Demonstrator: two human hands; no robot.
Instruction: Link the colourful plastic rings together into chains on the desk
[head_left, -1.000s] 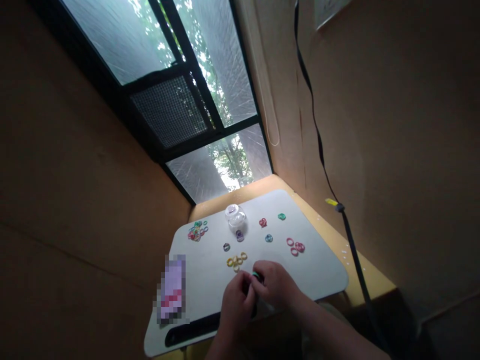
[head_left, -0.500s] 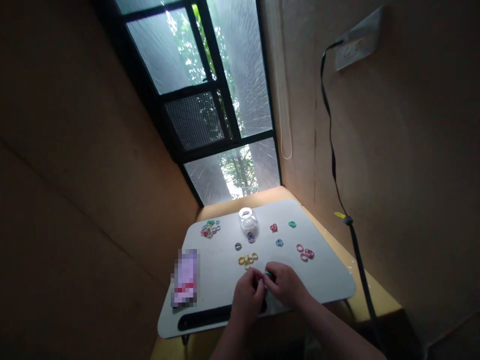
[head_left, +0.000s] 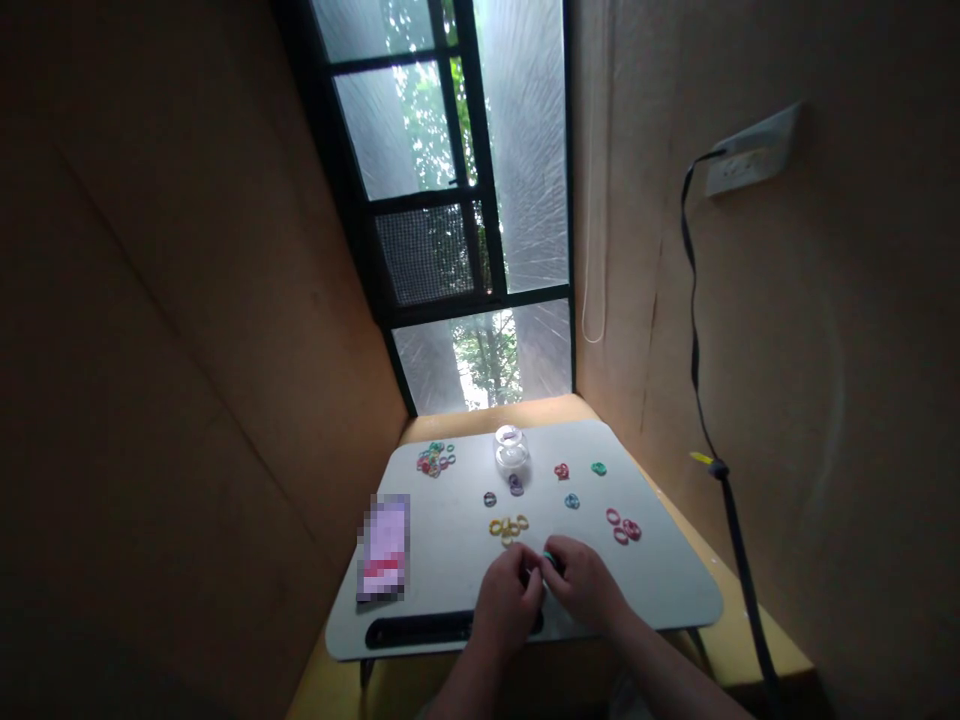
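Note:
My left hand [head_left: 510,598] and my right hand [head_left: 585,582] meet fingertip to fingertip low over the white folding table [head_left: 450,550], near its front edge. Both are closed in a pinch. A bit of a small green ring [head_left: 549,556] shows at my right fingertips. What the left fingers hold, if anything, is hidden. Just beyond the hands lie several yellow rings [head_left: 514,527]. Pink rings [head_left: 631,530] lie to the right, with a blue cluster [head_left: 571,501], a red one [head_left: 562,471] and a green one [head_left: 598,468] farther back.
A clear round jar [head_left: 512,455] stands at the back, with purple rings [head_left: 516,486] before it and dark rings [head_left: 490,499] nearby. A mixed heap of rings [head_left: 433,461] is back left. A blurred purple packet [head_left: 385,550] lies left. A black cable [head_left: 694,340] hangs at right.
The whole view has shifted, so the table and window sit slightly farther right and lower. My hands stay together in the same pinch, with the green ring still showing.

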